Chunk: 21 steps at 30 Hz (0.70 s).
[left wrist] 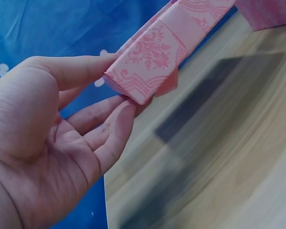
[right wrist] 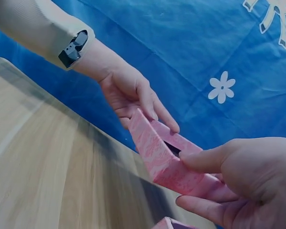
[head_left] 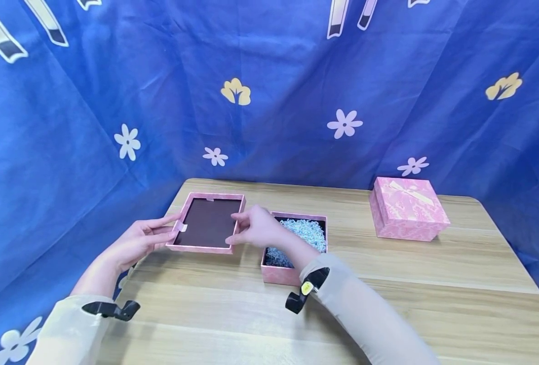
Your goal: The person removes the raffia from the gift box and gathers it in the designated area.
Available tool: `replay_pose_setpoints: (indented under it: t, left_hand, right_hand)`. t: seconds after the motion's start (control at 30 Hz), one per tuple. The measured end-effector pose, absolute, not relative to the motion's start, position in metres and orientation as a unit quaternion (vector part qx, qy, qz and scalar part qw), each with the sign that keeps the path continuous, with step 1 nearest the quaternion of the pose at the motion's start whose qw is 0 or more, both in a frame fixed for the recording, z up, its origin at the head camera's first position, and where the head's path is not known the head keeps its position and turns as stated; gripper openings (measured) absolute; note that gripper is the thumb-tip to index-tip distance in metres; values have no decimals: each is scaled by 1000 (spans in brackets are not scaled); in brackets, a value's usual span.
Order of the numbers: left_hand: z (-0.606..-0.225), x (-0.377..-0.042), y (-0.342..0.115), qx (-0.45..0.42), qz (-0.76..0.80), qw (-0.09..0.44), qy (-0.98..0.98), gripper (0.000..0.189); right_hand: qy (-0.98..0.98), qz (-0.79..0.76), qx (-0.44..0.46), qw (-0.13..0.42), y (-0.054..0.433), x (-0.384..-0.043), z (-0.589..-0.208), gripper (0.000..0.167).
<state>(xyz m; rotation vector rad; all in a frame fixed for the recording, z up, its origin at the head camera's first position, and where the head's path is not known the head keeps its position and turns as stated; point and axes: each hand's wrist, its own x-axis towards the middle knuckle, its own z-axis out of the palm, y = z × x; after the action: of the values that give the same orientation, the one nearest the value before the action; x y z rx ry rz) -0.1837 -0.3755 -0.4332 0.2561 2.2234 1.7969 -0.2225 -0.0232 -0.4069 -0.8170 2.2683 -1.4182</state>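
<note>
You have the lid (head_left: 207, 223) inside up between your hands, lying between 9 and 10 o'clock of the open box (head_left: 278, 275). Your left hand (head_left: 137, 242) pinches its 9 o'clock edge, thumb and fingers narrowed on the rim. Your right hand (head_left: 262, 230) grips the 3 o'clock edge, thumb and fingers likewise drawn in on it. From the shadow (left wrist: 219, 95) lying apart from it, you seem to have the lid raised off the table (head_left: 433, 274), though height is hard to judge.

Mind the table's 9 o'clock edge: the lid is near it, and your left wrist is out beyond it against the blue cloth (head_left: 274, 101). On the lid's 3 o'clock side, only a narrow gap parts it from the open box, and your right hand spans that gap. Your right forearm crosses over the box, above its blue shreds (head_left: 308, 233).

Wider room runs toward 6 o'clock, where the wood stretches in front of the lid. The closed box (head_left: 408, 229), with its bow (head_left: 410, 193), sits well apart, between 2 and 3 o'clock of the open one.
</note>
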Motion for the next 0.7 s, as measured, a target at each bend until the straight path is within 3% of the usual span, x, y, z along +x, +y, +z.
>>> replay_pose_setpoints:
  t: [0.27,0.37,0.47,0.6,0.7]
  left_hand:
    - [-443,-184,-386,93,597,149,783,63]
    - [-448,-185,-388,87,590,152,788,65]
    - [-453,-185,-390,77,587,157,790,67]
    - [-458,-182,-394,61,578,159,798,67]
    - [-460,-179,-395,49,575,163,801,67]
  right_hand:
    - [842,-428,-280,174,-38,-224,-408,72]
    - [853,-408,-274,175,-43,-224,-411,58]
    - [859,-400,-265,176,-50,-224,-414,56]
    - [873,-381,-252,172,-61,-222,-417,70]
    - [887,-353,-243,172,-68,-220,-419,71]
